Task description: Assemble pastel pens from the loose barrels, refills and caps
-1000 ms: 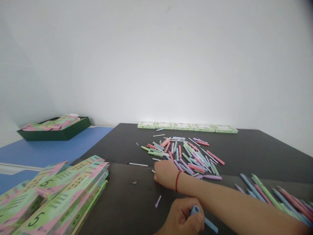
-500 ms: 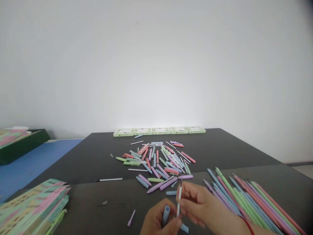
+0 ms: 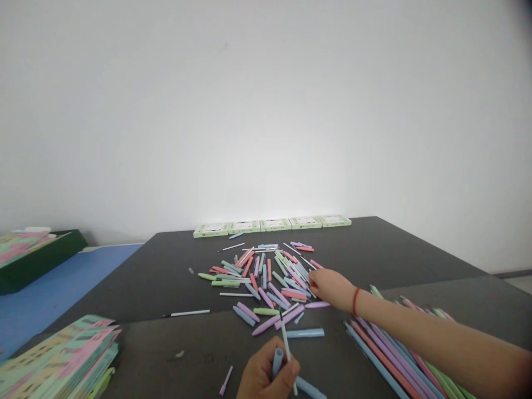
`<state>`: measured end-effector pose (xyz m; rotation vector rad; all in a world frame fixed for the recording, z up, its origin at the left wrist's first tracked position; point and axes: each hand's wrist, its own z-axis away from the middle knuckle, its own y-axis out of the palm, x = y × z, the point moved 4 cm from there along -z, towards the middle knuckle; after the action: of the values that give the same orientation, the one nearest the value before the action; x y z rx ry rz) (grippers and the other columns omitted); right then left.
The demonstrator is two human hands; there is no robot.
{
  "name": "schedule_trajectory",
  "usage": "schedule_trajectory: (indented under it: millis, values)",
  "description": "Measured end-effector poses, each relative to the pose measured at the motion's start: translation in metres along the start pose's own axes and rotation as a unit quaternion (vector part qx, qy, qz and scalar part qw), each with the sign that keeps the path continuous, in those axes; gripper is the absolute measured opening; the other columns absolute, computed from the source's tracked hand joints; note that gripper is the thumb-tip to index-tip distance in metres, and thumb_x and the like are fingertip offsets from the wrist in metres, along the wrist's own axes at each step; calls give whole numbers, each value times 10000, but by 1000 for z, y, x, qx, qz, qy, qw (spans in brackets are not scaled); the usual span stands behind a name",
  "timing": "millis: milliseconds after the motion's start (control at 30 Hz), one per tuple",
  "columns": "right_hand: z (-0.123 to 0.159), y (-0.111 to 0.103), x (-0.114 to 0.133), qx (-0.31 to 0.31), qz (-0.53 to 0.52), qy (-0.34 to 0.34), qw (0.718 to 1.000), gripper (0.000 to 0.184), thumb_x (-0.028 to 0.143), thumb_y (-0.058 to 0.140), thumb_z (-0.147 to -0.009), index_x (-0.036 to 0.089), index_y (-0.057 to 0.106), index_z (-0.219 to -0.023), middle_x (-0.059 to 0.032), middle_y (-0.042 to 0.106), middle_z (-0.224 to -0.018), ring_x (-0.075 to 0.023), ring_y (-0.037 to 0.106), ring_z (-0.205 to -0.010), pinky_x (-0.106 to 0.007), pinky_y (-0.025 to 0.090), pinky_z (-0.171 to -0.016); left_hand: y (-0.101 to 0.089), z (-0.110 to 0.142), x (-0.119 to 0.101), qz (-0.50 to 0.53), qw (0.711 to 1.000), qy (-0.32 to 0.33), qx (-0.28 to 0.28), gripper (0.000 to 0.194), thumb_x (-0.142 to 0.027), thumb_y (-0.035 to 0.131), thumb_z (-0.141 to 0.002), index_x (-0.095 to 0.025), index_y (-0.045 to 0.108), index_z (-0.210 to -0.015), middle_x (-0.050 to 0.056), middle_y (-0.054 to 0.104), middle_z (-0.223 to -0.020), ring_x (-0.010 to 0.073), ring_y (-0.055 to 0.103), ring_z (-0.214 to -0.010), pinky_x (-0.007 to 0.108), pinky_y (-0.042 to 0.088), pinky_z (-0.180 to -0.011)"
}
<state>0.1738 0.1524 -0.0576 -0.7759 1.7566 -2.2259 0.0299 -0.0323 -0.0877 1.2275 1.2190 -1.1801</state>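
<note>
My left hand is closed at the bottom centre. It holds a light blue pen tube, open end up, together with a white pen refill whose dark tip points up. My right hand reaches over the right side of a pile of pastel pen parts and refills. Its fingers are curled together at the pile; whatever they pinch is hidden. Just beyond the left hand lies a blue tube. Another blue piece shows beside that hand.
Long pastel pen barrels lie at right, partly under my forearm. Printed cards are stacked at left. Several flat green-white boxes line the back edge. A lone refill, a small purple piece and a dark green tray are leftward.
My right hand has left the refill beside my left hand and moved forward to the pile. The left hand keeps the blue tube and now grips the refill too.
</note>
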Motion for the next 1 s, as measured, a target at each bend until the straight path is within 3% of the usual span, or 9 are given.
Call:
schedule_trajectory:
  millis: [200,300,367,433,533,600,667,800,1000]
  values:
    - [-9,2,8,20,-41,1,999,296,303,566,-906,148,560,-1158,-89,587,-1154,-206,607,-955,-398,517,-802,1,-1,3,14,1000,4,-13,464,-614,604,-723,-185,460,-617,-57,341,-550,105,283,-536,228,247,-528]
    - [-3,-12,16,28,-120,-25,992,202,314,558,-900,123,612,-940,-44,630,-892,-147,604,-732,-297,511,-651,1,-2,7,13,1000,5,-12,432,-574,611,-739,-189,461,-615,-61,340,-536,102,278,-524,220,240,-507]
    - [11,-21,28,36,-191,-55,979,248,322,491,-912,142,565,-758,6,557,-673,-97,507,-544,-225,428,-503,1,-3,10,15,1000,2,-8,411,-548,617,-745,-190,461,-616,-63,337,-531,102,280,-520,216,242,-500]
    - [32,-25,45,39,-266,-88,959,257,329,374,-932,178,492,-760,33,484,-637,-73,408,-475,-196,335,-426,2,-4,12,20,1000,6,-5,394,-523,629,-743,-188,464,-618,-58,355,-543,103,302,-531,213,265,-512]
    - [63,-21,71,33,-382,-118,916,199,365,332,-914,211,419,-823,47,436,-674,-71,340,-470,-188,281,-404,2,-4,13,22,1000,12,-4,372,-487,652,-737,-179,477,-621,-50,394,-569,101,325,-546,209,288,-531]
    - [77,-13,83,26,-531,-122,838,166,354,433,-861,204,435,-790,54,419,-644,-72,340,-480,-192,289,-428,4,-4,13,28,1000,2,5,355,-476,661,-735,-179,493,-638,-58,396,-550,93,315,-520,206,275,-510]
    - [84,-5,91,-8,-590,-125,798,110,288,517,-805,186,494,-772,46,465,-670,-69,392,-518,-196,338,-496,5,-3,10,33,999,-8,19,339,-476,665,-731,-180,513,-670,-71,389,-521,84,292,-480,204,251,-480]
    - [90,1,100,-62,-589,-140,793,38,180,523,-750,179,561,-743,56,497,-627,-74,422,-498,-211,349,-512,9,-2,-1,18,999,-2,33,372,-503,695,-681,-175,522,-665,-80,388,-500,70,267,-443,204,223,-452]
    - [98,0,100,-105,-614,-145,769,34,185,514,-734,191,515,-700,75,465,-542,-85,432,-482,-216,345,-500,13,-4,-16,-10,1000,12,9,386,-504,714,-653,-172,515,-648,-89,365,-505,57,242,-424,203,196,-431]
